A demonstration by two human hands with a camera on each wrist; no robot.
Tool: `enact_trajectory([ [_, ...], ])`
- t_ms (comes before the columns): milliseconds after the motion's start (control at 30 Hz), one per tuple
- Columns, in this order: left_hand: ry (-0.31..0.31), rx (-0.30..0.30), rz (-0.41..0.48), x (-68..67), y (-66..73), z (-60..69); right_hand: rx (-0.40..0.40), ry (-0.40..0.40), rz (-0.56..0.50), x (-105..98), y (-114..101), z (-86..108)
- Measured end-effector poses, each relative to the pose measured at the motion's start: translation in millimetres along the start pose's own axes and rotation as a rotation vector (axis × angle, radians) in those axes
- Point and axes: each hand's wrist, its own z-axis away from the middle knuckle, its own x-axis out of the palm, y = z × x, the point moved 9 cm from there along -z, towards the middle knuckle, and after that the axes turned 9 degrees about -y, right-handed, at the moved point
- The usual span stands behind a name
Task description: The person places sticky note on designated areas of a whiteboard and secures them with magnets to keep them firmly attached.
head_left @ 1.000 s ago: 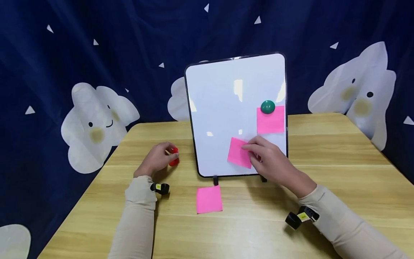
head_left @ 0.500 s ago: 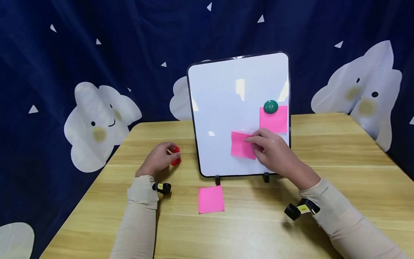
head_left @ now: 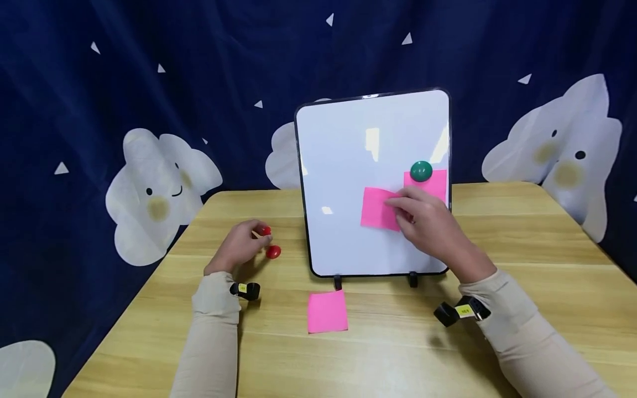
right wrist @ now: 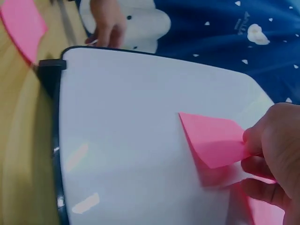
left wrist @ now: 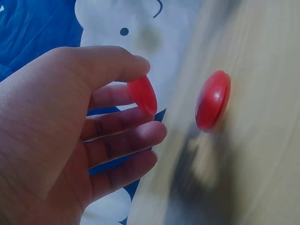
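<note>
My left hand (head_left: 239,244) pinches a round red magnet (left wrist: 143,95) between thumb and fingers, held above the table. A second red magnet (head_left: 273,252) lies on the wood just beside it. Over at the whiteboard (head_left: 343,160), my right hand (head_left: 432,224) pinches a pink sticky note (head_left: 379,209) by its right side, in front of the board's surface. Behind that hand, another pink note (head_left: 437,184) hangs on the board under a green magnet (head_left: 421,171); its lower part is hidden by the hand.
The whiteboard stands upright on small black feet (head_left: 413,279) on the wooden table (head_left: 388,354). A third pink note (head_left: 327,312) lies on the table before it. A dark blue curtain (head_left: 234,50) with cloud prints hangs behind.
My right hand has raised the pink note and turned it straighter. My left hand has lifted one red magnet away from the other, which stays on the table.
</note>
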Motion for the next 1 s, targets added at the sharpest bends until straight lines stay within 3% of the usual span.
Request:
enact_trajectory([
  [267,-0.013,0.008,-0.005,-0.8,4.7,-4.0,-0.033,0.009,0.055,-8,4,-5.6],
  [533,-0.016,0.013,-0.005,-0.4,7.8,-5.3,-0.036,0.081,0.056,-18,11,-11.8],
  [800,-0.006,0.008,-0.035,-4.3,6.5,-3.1,-0.054,0.131,0.082,-13,11,-10.8],
  [1000,-0.013,0.012,-0.052,-2.8,5.3,-2.4,-0.052,0.109,0.145,-6,9,-9.8],
])
